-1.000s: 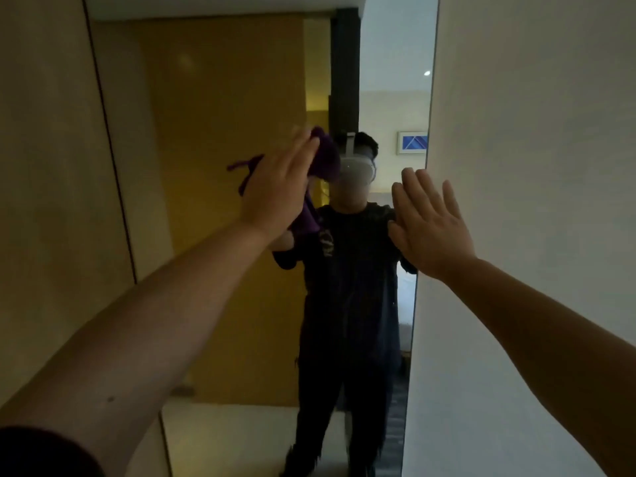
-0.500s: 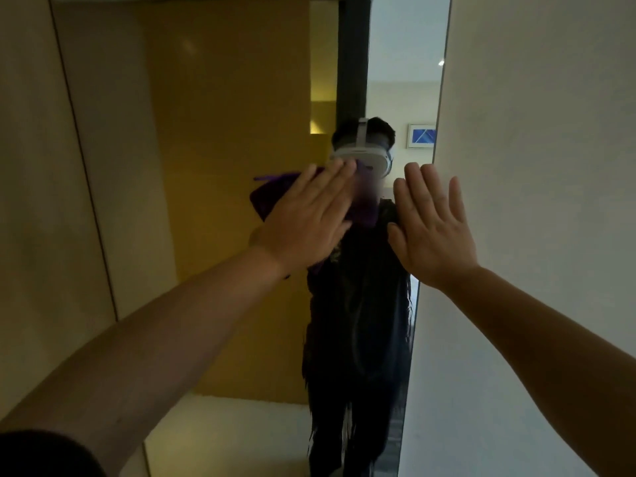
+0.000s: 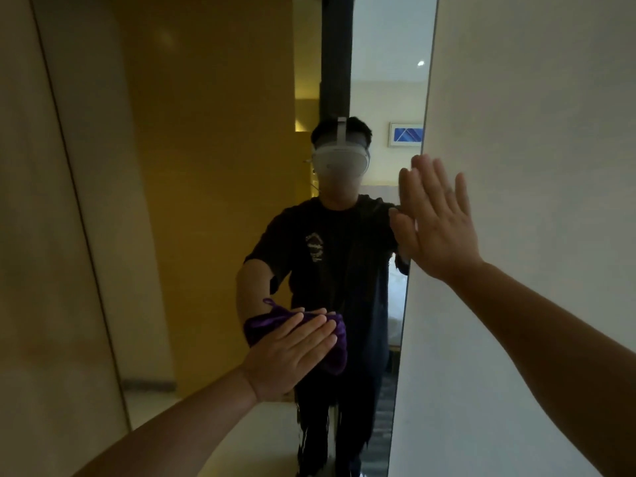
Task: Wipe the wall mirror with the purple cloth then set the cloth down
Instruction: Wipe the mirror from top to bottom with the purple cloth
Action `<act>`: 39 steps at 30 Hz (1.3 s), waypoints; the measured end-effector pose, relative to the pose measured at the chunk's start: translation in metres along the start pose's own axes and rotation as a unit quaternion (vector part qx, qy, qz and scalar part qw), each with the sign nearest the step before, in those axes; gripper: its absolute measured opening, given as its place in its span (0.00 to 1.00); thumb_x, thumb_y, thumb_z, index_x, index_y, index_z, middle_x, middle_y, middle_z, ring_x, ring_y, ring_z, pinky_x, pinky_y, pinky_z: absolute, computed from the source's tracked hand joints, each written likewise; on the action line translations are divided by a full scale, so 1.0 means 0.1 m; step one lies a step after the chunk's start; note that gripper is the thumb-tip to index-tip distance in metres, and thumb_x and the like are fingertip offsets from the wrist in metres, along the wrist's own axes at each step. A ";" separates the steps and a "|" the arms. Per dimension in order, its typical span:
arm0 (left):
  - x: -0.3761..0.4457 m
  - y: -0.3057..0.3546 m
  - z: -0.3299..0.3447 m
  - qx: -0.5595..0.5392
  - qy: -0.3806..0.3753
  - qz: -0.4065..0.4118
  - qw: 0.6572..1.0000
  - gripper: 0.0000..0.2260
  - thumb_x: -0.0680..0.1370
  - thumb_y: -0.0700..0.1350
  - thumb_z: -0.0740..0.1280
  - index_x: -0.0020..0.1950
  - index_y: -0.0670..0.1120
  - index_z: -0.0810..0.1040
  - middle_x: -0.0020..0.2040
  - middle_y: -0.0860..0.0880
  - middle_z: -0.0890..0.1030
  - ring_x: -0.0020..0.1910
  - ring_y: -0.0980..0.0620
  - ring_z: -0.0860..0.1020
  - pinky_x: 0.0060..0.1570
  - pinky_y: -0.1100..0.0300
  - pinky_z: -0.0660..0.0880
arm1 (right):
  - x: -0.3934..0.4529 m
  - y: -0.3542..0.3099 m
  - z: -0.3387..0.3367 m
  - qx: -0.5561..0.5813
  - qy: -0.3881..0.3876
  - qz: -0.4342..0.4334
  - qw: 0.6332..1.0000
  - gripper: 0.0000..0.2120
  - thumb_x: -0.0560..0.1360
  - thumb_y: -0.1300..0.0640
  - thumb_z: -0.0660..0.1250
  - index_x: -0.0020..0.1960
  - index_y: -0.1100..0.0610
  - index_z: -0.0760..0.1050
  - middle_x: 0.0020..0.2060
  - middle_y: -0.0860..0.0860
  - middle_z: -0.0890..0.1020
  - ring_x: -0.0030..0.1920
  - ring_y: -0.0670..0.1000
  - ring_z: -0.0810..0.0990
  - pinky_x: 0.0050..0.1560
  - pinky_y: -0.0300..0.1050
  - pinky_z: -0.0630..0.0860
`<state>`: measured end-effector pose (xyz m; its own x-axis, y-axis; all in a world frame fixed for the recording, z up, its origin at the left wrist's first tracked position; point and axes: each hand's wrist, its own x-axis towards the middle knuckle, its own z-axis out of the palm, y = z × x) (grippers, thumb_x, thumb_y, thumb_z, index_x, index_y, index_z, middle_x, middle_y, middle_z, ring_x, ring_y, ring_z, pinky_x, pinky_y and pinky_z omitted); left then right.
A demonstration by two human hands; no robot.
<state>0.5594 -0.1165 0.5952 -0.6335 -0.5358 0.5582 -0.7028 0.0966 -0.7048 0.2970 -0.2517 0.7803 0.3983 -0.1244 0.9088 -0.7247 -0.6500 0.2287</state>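
Pressing purple cloth (image 3: pixel 335 342) on mirror (image 3: pixel 220 201), flat left hand (image 3: pixel 289 356) hides most; right hand (image 3: pixel 437 222) spread.

Left hand (image 3: pixel 289 352) flat on cloth (image 3: pixel 335 352) against mirror (image 3: pixel 213 201); right hand (image 3: pixel 435 222) higher, at mirror's right edge.

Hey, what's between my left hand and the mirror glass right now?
In the head view, the purple cloth lies between the left hand and the wall mirror; straight fingers press the cloth flat against the glass.
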 end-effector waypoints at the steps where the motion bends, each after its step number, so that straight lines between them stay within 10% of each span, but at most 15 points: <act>1: 0.02 -0.02 -0.02 -0.012 0.005 -0.002 1.000 0.21 0.83 0.43 0.56 0.76 0.43 0.64 0.77 0.43 0.64 0.77 0.45 0.60 0.74 0.46 0.59 | -0.04 0.09 -0.03 0.003 -0.002 0.033 0.999 0.30 0.85 0.46 0.48 0.80 0.59 0.46 0.79 0.55 0.45 0.80 0.55 0.42 0.79 0.58 0.40; 16: 2.35 -1.53 -1.17 -0.030 0.189 -0.208 0.959 0.24 0.82 0.42 0.62 0.77 0.40 0.60 0.77 0.41 0.62 0.77 0.42 0.58 0.77 0.47 0.49 | -0.29 0.62 0.13 -0.065 -0.085 0.076 0.991 0.32 0.83 0.42 0.46 0.80 0.59 0.43 0.80 0.56 0.45 0.78 0.53 0.34 0.78 0.61 0.37; 21: 2.93 -1.64 -1.37 -0.025 0.113 -0.207 0.972 0.24 0.84 0.48 0.57 0.79 0.42 0.58 0.79 0.42 0.58 0.79 0.45 0.55 0.76 0.49 0.49 | -0.30 0.65 0.21 -0.071 -0.057 0.065 0.994 0.32 0.83 0.42 0.47 0.79 0.57 0.41 0.79 0.54 0.42 0.79 0.55 0.38 0.78 0.60 0.39; 39: 0.74 0.56 0.24 0.015 0.029 0.019 0.999 0.22 0.85 0.45 0.48 0.78 0.42 0.61 0.79 0.42 0.58 0.78 0.41 0.55 0.76 0.45 0.53 | -0.29 0.62 0.17 -0.046 -0.042 0.076 0.995 0.31 0.83 0.44 0.48 0.81 0.59 0.48 0.80 0.58 0.50 0.79 0.55 0.40 0.78 0.64 0.43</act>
<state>0.4808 -0.1707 0.5871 -0.6775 -0.4824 0.5552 -0.6687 0.0897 -0.7381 0.2503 -0.3013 0.7619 0.3226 -0.2815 0.9037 -0.8271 -0.5482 0.1245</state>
